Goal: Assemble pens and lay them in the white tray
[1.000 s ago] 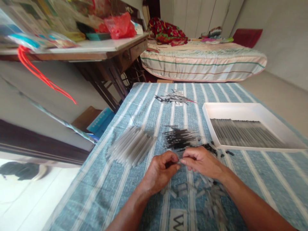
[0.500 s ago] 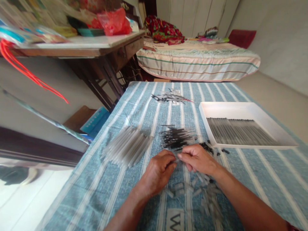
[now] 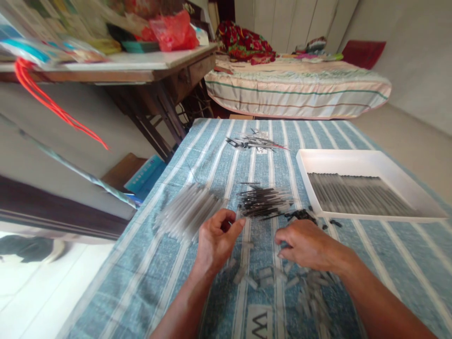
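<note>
At the middle of the striped table (image 3: 409, 256), one pile of dark rods (image 3: 263, 203), too tangled to count — apparently kept within short reach. On its left-edge side, left hand (image 3: 216, 239) with thumb and fingertips drawn close, any held piece too blurred to judge; toward the right edge, right hand (image 3: 306, 242) loosely curled, contents hidden. Nearer the left edge, one bundle of grey tubes (image 3: 189, 212), probably aligned for tidiness — past counting. By the right edge, one white tray (image 3: 339, 162) with one row of dark-tipped tubes (image 3: 360, 195).

Left hand (image 3: 216, 240), right hand (image 3: 309, 243) — bare | forearms (image 3: 187, 296) — bare, apparently to frame's edge
</note>
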`<state>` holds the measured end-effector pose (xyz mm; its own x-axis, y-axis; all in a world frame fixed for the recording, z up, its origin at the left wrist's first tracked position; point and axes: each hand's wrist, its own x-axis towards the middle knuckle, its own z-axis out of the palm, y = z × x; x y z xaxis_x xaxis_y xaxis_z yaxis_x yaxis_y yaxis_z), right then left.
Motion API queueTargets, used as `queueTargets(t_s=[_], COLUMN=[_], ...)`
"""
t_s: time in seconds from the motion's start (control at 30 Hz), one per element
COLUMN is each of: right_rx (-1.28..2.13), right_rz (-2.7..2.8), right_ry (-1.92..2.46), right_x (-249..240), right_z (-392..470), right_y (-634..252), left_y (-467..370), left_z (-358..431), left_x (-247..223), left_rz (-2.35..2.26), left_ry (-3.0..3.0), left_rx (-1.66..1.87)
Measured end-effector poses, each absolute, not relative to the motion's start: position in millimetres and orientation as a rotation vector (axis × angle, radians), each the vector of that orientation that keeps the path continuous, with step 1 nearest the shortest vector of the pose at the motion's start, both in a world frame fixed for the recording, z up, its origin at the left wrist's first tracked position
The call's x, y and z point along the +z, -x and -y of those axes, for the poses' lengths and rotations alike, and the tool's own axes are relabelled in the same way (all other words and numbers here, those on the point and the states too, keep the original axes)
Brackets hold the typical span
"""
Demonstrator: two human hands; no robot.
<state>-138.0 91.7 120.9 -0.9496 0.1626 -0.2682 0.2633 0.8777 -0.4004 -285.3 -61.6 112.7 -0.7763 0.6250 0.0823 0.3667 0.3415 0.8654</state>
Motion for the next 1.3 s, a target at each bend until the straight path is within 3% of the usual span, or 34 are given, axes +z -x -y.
queueTargets(t_s=[0.4, 0.77, 1.3], right_rx=[-0.402, -1.396, -1.75], right_rz=[-2.982, -2.89, -2.766], right_ry=[-0.151, -0.41, -0.529], right_x=[96.7, 87.2, 88.9], right_z=[-39.6, -46.9, -39.0], right_y=[168.0, 159.9, 160.7], left_y=[285.2, 292.9, 292.2], left_z=[59.7, 63.9, 62.6], left_x=[115.0, 116.1, 114.9], left_rz=[-1.923, -1.748, -1.649], left_ry=[-0.445, -0.322, -0.275], left_rx=[1.941, 2.193, 2.074])
